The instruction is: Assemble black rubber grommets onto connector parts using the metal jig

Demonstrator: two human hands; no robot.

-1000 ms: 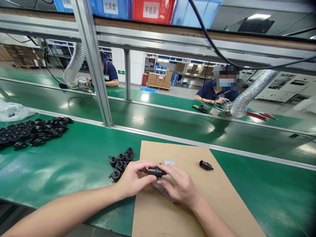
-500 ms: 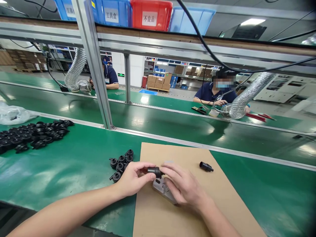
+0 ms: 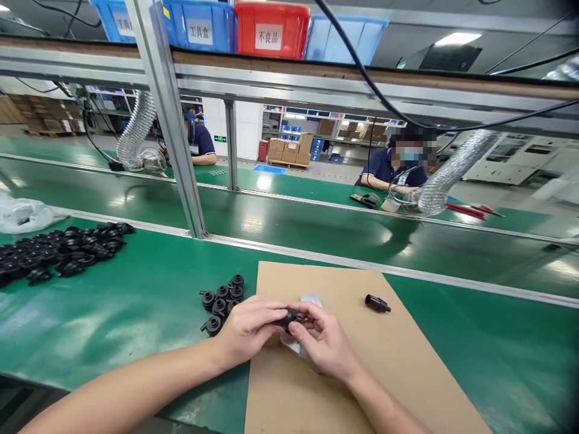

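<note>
Between my two hands is a black plastic fitting (image 3: pixel 289 319), partly covered by fingers. My left hand (image 3: pixel 253 328) is closed around its left end, and my right hand (image 3: pixel 323 337) pinches its right end between thumb and fingers. Under the hands a grey metal block (image 3: pixel 289 344) lies on a cardboard sheet (image 3: pixel 384 374), mostly hidden. A second black fitting (image 3: pixel 377 303), a stepped cylinder with a narrow tip, lies on the cardboard to the right. Left of my left hand, several round black parts with side spouts (image 3: pixel 219 307) stand grouped on the green table.
A large pile of black parts (image 3: pixel 67 250) and a clear plastic bag (image 3: pixel 27 214) lie at the far left. A metal post (image 3: pixel 169 120) rises behind the table. Blue bins and a red bin (image 3: pixel 271 30) stand overhead. Two people sit across the bench.
My right hand has turned and its fingers have closed on the fitting's right end. My left fingers have moved further over the fitting, covering more of it.
</note>
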